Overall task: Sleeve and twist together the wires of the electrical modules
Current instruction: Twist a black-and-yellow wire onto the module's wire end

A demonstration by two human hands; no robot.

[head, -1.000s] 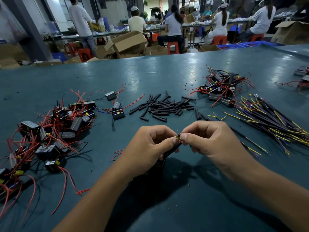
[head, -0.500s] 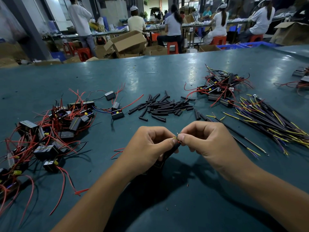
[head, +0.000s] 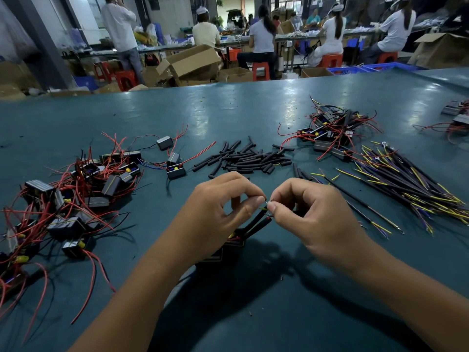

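Where the two hands meet above the near middle of the table (head: 253, 110), a small black module (head: 232, 246) hangs partly hidden beneath the left hand (head: 215, 212), with a spot of yellow showing at its top. Two dark sleeved wires (head: 257, 224) rise from it at a slant toward the fingertips, one showing a red end, and a thin yellow-green strand shows just where the thumbs come together. The left hand pinches these wire ends between thumb and forefinger, the other fingers curled behind. The right hand (head: 312, 219) pinches the same ends from the other side, thumb tip almost touching the left thumb, its remaining fingers bent inward.

To the left lies a heap of black modules (head: 83, 196) tangled in red wires, some with yellow caps. Two or three single modules (head: 175, 171) sit apart, nearer the middle. Beyond the hands is a loose pile of short black sleeves (head: 246, 158). Farther right is a second cluster of modules (head: 330, 133) with red leads, and beside it a spread bundle of long black wires (head: 406, 184) with yellow and purple ends. A few more modules lie at the far right edge.

The left hand covers most of the held module, so its shape cannot be fully told. Past the table, people sit on red stools (head: 261, 71) at long benches among open cardboard boxes (head: 193, 62).
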